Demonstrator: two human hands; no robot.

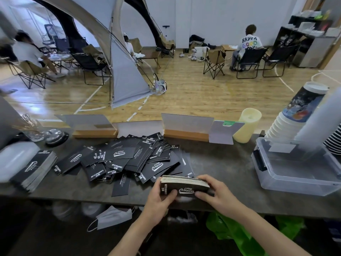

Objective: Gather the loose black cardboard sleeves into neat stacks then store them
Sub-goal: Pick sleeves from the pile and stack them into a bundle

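At the left edge of the counter [227,163] lies 1 squared-up stack [37,169] of black sleeves. Toward the middle sprawls a loose pile [125,159] of sleeves, overlapping at all angles. At the front edge the left hand [160,202] grips 1 end of a thick bundle [184,186] of sleeves, the right hand [212,194] the other — fingers curled round it, thumbs on its printed face. Near the right edge sits a clear plastic bin [295,174].

Counter [221,163] w/ loose sleeves [129,157], bin [295,183]
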